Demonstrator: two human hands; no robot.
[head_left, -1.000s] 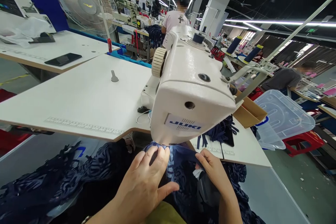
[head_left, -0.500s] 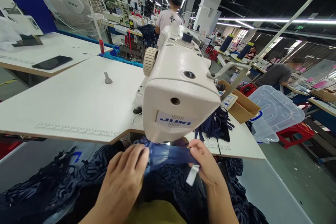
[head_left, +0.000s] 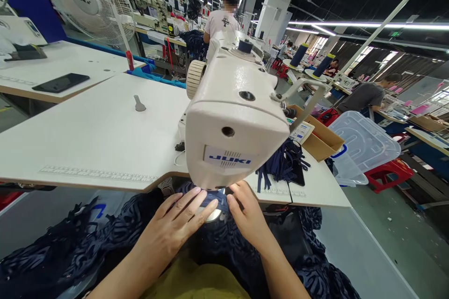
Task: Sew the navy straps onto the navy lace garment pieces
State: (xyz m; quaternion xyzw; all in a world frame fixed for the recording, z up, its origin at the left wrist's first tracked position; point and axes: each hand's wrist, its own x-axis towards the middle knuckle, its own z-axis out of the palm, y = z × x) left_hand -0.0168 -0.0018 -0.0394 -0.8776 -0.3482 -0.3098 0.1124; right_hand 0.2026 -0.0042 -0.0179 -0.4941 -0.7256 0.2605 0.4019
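Under the head of a white sewing machine (head_left: 236, 126), a navy fabric piece (head_left: 221, 202) lies partly hidden by the machine and my fingers. My left hand (head_left: 175, 224) rests on its left part, fingers stretched out and lying flat. At the right edge, my right hand (head_left: 247, 212) pinches the fabric between thumb and fingers, close to the needle area. The needle itself is hidden. A pale rounded surface (head_left: 213, 215) shows just below the fabric. Patterned navy cloth (head_left: 119, 224) is heaped below the table edge and across my lap.
Navy strips (head_left: 280, 161) and a dark phone (head_left: 298, 175) lie right of the machine, before a cardboard box (head_left: 321, 142). On the left table (head_left: 87, 135) is a small grey metal piece (head_left: 139, 103). A clear plastic bin (head_left: 365, 142) stands on a red stool (head_left: 389, 173).
Both hands have moved closer together, bringing the navy fabric in under the machine head. My left fingers have flattened onto it. The white tag below my right hand no longer shows.
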